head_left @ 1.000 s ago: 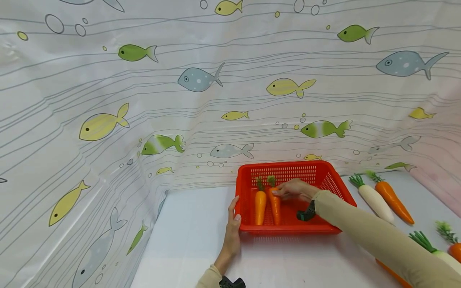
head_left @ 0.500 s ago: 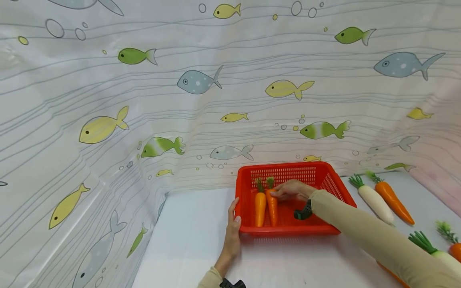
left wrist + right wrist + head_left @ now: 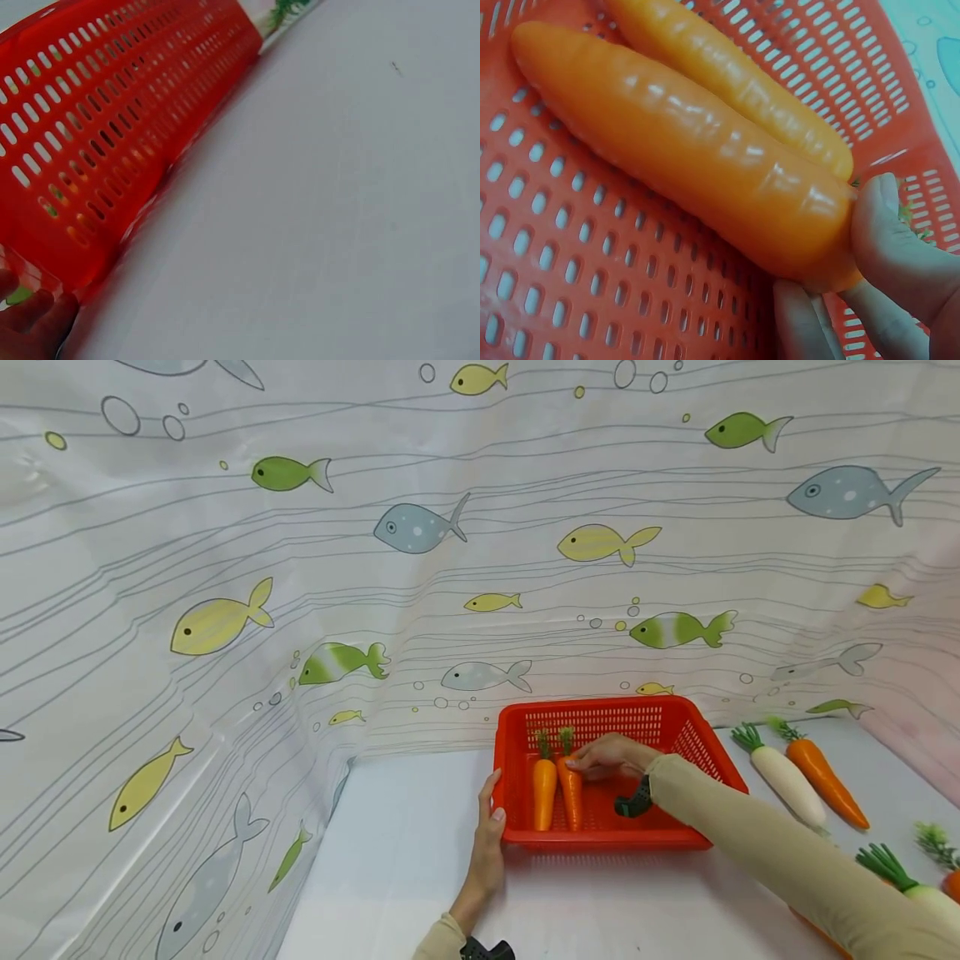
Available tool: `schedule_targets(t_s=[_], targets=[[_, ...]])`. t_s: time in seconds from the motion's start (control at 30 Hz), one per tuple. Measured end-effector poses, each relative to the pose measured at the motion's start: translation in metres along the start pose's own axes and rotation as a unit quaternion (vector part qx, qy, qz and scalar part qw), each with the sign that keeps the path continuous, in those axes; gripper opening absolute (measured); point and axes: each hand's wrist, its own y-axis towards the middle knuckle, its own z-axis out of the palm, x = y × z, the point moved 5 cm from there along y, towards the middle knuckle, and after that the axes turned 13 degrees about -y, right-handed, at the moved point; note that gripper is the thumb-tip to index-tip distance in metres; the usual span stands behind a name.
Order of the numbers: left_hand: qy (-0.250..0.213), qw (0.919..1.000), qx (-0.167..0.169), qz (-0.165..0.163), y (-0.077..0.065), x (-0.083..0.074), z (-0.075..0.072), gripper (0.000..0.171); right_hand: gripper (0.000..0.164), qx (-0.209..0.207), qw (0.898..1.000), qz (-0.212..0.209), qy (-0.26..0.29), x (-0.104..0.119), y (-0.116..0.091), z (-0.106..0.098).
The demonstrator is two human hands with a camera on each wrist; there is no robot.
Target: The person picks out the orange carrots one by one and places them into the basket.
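Observation:
A red plastic basket (image 3: 600,838) with slotted walls stands at the back of the table, two orange carrots with green tops lying side by side in it. My right hand (image 3: 611,753) reaches in and pinches the right carrot (image 3: 572,797) near its leafy end; in the right wrist view the thumb and fingers are around the thick end of that carrot (image 3: 682,142). Beside it lies the left carrot (image 3: 544,793), untouched by the hand. At the basket's left wall, my left hand (image 3: 487,847) rests against the outside, fingertips at the rim. The left wrist view shows only its fingers (image 3: 34,319) by the basket's corner.
Right of the basket lie a white radish (image 3: 787,785) and a carrot (image 3: 828,783). Nearer, another radish (image 3: 933,902) and a carrot (image 3: 952,885) are partly cut off by the frame or the right sleeve. A fish-print curtain (image 3: 480,635) hangs behind the table.
The right carrot, held in my right hand, has shifted slightly left toward the other carrot. My left hand stays at the basket's left side.

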Motion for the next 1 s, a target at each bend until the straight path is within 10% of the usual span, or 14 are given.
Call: schedule_targets(t_s=[1.0], targets=[[0.007, 0.9999, -0.004, -0.009, -0.0009, -0.0023, 0.0012, 0.064, 0.044, -0.009, 0.995, -0.056, -0.086, 0.0050, 0.0067, 0.0039]])
